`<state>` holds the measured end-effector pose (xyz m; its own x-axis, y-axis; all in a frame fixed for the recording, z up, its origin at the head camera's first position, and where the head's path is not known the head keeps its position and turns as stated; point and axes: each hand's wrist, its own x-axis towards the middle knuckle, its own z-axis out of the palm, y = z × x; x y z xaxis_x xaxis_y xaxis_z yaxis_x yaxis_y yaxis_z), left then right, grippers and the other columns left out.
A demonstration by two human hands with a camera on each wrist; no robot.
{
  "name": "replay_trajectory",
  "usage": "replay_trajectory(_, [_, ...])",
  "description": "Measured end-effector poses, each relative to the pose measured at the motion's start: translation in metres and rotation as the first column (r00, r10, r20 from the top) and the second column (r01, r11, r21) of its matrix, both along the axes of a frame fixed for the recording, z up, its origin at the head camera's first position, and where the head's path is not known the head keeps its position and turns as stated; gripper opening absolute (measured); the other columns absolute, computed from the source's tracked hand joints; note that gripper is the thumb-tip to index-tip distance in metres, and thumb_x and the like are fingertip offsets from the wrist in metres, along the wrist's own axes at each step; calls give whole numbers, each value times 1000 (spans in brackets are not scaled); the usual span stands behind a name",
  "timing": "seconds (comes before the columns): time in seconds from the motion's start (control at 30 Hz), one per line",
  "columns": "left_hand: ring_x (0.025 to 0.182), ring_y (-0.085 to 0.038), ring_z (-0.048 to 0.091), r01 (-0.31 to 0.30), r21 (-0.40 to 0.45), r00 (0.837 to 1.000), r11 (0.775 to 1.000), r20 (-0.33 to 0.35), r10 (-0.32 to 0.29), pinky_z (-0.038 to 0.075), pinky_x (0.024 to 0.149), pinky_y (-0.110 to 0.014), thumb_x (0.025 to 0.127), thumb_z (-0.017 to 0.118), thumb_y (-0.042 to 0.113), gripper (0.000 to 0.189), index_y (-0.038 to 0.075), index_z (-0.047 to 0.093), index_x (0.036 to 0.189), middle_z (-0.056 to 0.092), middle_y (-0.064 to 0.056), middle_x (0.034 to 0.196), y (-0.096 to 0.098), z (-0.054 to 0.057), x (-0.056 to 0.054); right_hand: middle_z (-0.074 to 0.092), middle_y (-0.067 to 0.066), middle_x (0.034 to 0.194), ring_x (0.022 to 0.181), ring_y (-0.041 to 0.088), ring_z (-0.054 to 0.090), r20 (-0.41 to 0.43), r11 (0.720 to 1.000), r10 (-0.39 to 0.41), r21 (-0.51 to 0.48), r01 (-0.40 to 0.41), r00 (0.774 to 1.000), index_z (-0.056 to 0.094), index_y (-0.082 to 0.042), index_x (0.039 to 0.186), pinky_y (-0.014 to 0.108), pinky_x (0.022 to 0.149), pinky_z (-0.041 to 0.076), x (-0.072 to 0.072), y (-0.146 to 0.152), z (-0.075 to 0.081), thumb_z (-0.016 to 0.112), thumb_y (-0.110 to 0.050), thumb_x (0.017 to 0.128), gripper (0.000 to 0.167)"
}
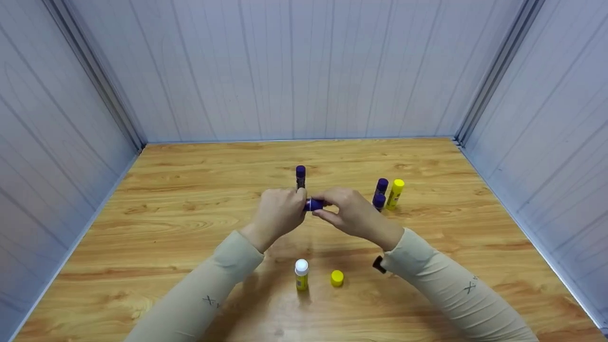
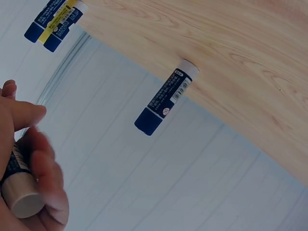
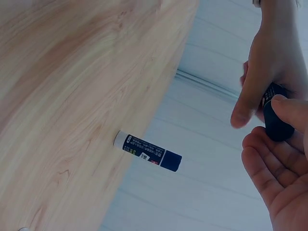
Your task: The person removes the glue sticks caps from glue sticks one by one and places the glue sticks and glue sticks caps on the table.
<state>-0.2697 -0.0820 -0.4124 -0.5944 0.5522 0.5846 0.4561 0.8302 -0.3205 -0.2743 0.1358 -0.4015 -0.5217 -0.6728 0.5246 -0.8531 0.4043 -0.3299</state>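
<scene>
My left hand (image 1: 279, 213) grips the barrel of a dark purple-blue glue stick (image 1: 315, 204) over the middle of the table. Its pale base (image 2: 26, 204) pokes out of the left fist in the left wrist view. The right hand (image 1: 356, 213) is at the other end, thumb and fingers about the dark cap (image 3: 277, 126). In the right wrist view the thumb presses on the cap and the fingers curve beneath it. Just behind the hands, a second purple glue stick (image 1: 300, 175) stands upright with its cap on.
Nearer me, a yellow glue stick (image 1: 301, 281) with a white top stands beside a loose yellow cap (image 1: 337, 279). Two purple glue sticks (image 1: 382, 185) and a capped yellow one (image 1: 395, 194) stand at the right. Pale panel walls (image 1: 304, 71) enclose the wooden table (image 1: 190, 190).
</scene>
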Motion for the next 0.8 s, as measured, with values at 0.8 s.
replay_trajectory(0.8, [55,-19,64,50,42,949,998,310,-61,59,52,-41,94,81,21,28,12,64,75,69,-4,67,1,14,10,81,14,108,93,24,79,-130,998,52,34,-48,990,76,2,124,37,79,66,9,7,1,78,-10,101,27])
